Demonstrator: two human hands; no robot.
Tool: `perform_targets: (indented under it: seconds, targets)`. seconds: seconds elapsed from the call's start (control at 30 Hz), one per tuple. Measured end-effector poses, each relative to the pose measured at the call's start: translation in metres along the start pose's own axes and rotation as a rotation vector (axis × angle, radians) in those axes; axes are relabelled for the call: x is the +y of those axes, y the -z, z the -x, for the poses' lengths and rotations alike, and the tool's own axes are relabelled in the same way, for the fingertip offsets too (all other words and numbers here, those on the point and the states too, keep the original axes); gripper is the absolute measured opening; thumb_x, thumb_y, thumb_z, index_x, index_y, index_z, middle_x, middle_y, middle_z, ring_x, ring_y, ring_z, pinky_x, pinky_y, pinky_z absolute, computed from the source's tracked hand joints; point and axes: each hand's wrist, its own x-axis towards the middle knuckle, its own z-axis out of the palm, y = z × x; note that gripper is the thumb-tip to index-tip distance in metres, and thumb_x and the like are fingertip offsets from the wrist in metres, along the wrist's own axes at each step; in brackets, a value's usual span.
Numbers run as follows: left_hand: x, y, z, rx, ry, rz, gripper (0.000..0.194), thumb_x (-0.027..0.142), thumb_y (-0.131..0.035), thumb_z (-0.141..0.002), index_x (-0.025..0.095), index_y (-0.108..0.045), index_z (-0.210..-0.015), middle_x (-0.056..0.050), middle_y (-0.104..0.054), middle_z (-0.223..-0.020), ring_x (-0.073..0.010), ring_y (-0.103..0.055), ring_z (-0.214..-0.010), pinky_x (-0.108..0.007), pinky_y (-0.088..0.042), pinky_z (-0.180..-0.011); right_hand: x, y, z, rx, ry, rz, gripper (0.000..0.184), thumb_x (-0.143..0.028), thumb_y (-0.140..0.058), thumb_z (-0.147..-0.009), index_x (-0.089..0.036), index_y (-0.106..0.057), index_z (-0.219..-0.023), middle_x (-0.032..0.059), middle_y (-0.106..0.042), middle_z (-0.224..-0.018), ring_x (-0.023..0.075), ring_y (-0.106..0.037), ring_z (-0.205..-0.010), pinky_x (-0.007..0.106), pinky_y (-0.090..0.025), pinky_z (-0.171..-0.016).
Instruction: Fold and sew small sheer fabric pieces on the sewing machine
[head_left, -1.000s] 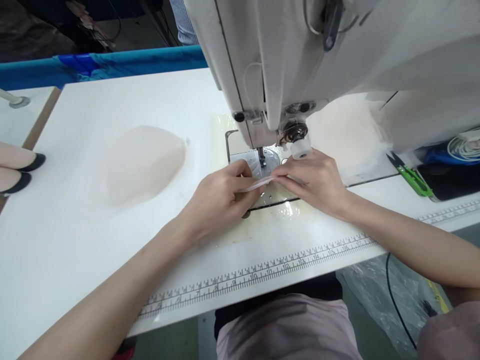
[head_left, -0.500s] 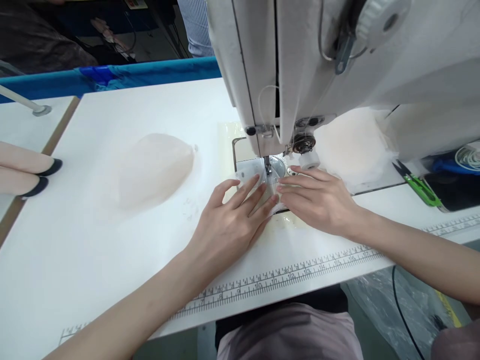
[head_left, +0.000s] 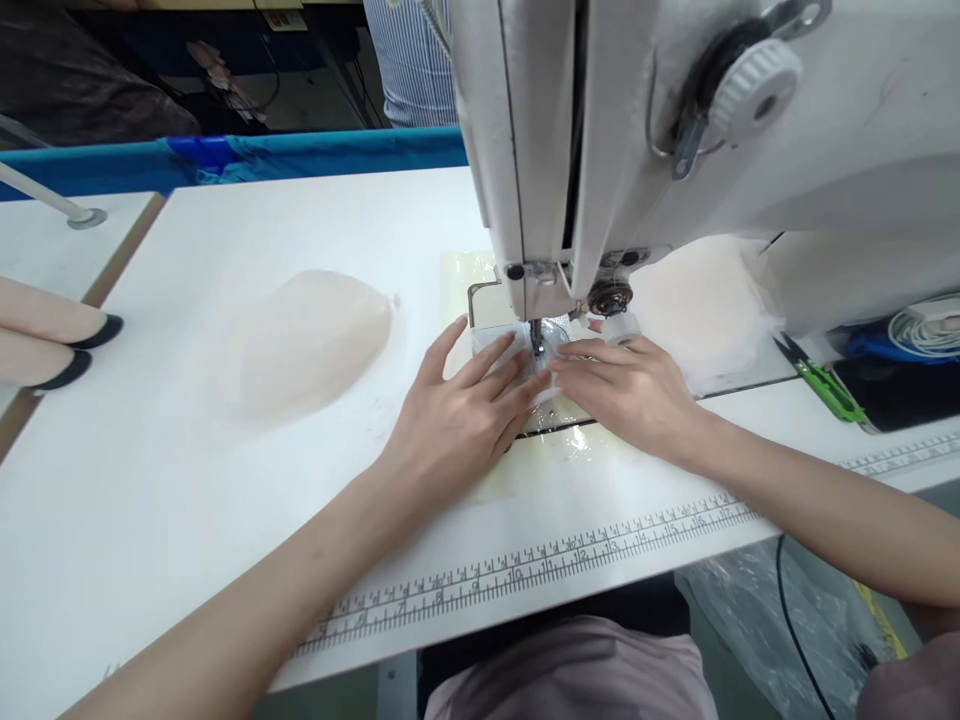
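Note:
A small piece of sheer white fabric (head_left: 543, 366) lies on the needle plate of a sewing machine (head_left: 517, 150), beneath the presser foot (head_left: 536, 335). My left hand (head_left: 469, 410) rests flat to the left of the foot, fingers spread and fingertips on the fabric, thumb stretched out to the side. On the other side, my right hand (head_left: 630, 385) lies with its fingers straight and close together, their tips pressing the fabric near the foot. Both hands partly cover the fabric, so its full outline is hidden.
Pale sheer cut pieces (head_left: 319, 345) lie left on the white table (head_left: 225, 520); another pale stack (head_left: 697, 310) sits under the machine arm. Green thread snips (head_left: 825, 385) and a dark phone-like slab (head_left: 907, 390) are at right. A printed ruler (head_left: 540, 572) follows the front edge.
My left thumb has straightened from a bent pose. Both hands have shifted slightly, baring more of the plate's front edge. The camera view has also moved a little.

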Motion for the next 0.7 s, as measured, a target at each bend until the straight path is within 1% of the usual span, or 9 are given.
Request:
perform_targets:
  seconds: [0.1,0.17,0.27,0.37,0.43,0.53,0.7]
  targets:
    - [-0.006,-0.005,-0.002,0.025,-0.004,-0.021,0.028,0.023,-0.048,-0.097,0.022,-0.060,-0.122,-0.007,-0.067,-0.121,-0.0266,-0.057,-0.121,-0.057,-0.036,-0.108,0.002,-0.003,-0.002,-0.019,-0.022,0.027,0.020,-0.006,-0.051,-0.091,-0.018,-0.067,-0.086,-0.0003,-0.076,-0.096,0.0131,-0.068,-0.089,0.033,-0.044,-0.102]
    - [-0.009,-0.006,-0.003,0.033,-0.003,-0.027,0.028,0.023,-0.047,-0.097,0.023,-0.060,-0.123,-0.006,-0.067,-0.123,-0.0264,-0.058,-0.120,-0.057,-0.037,-0.107,0.003,-0.004,-0.002,-0.025,-0.033,0.035,0.021,-0.006,-0.050,-0.092,-0.017,-0.068,-0.091,0.0004,-0.075,-0.096,0.0133,-0.068,-0.088,0.033,-0.043,-0.102]
    - [-0.008,-0.006,-0.003,0.044,0.004,-0.044,0.028,0.024,-0.047,-0.097,0.022,-0.060,-0.122,-0.006,-0.067,-0.122,-0.0265,-0.060,-0.118,-0.056,-0.037,-0.106,0.002,-0.003,-0.002,-0.068,-0.062,0.014,0.024,-0.006,-0.047,-0.092,-0.016,-0.068,-0.098,0.0030,-0.075,-0.101,0.0142,-0.067,-0.092,0.036,-0.042,-0.102]
    - [-0.002,-0.003,-0.001,0.062,0.002,-0.058,0.028,0.022,-0.049,-0.096,0.021,-0.061,-0.121,-0.005,-0.069,-0.118,-0.0254,-0.061,-0.116,-0.053,-0.038,-0.105,0.001,0.000,-0.001,-0.114,-0.076,-0.022,0.028,-0.007,-0.044,-0.093,-0.015,-0.067,-0.106,0.0045,-0.073,-0.107,0.0159,-0.066,-0.097,0.040,-0.042,-0.102]
    - [0.003,-0.001,0.001,0.062,-0.003,-0.045,0.028,0.018,-0.051,-0.094,0.018,-0.061,-0.121,-0.006,-0.070,-0.116,-0.0250,-0.062,-0.115,-0.051,-0.039,-0.104,0.000,0.001,0.000,-0.113,-0.056,-0.028,0.029,-0.006,-0.044,-0.093,-0.016,-0.068,-0.107,0.0033,-0.072,-0.110,0.0166,-0.065,-0.100,0.041,-0.041,-0.103]
    - [0.007,0.002,0.003,0.055,0.001,-0.005,0.028,0.015,-0.052,-0.093,0.015,-0.062,-0.120,-0.008,-0.070,-0.115,-0.0252,-0.062,-0.114,-0.049,-0.039,-0.103,0.000,0.001,0.001,-0.091,-0.032,-0.012,0.026,-0.007,-0.048,-0.092,-0.015,-0.070,-0.104,0.0015,-0.072,-0.111,0.0170,-0.064,-0.101,0.041,-0.038,-0.107]
    - [0.006,0.002,0.003,0.063,0.006,-0.008,0.026,0.016,-0.051,-0.094,0.016,-0.062,-0.117,-0.008,-0.070,-0.115,-0.0227,-0.064,-0.111,-0.048,-0.038,-0.103,0.000,0.001,0.001,-0.102,-0.016,0.013,0.027,-0.007,-0.047,-0.093,-0.015,-0.070,-0.105,0.0003,-0.072,-0.112,0.0176,-0.063,-0.101,0.040,-0.035,-0.110]
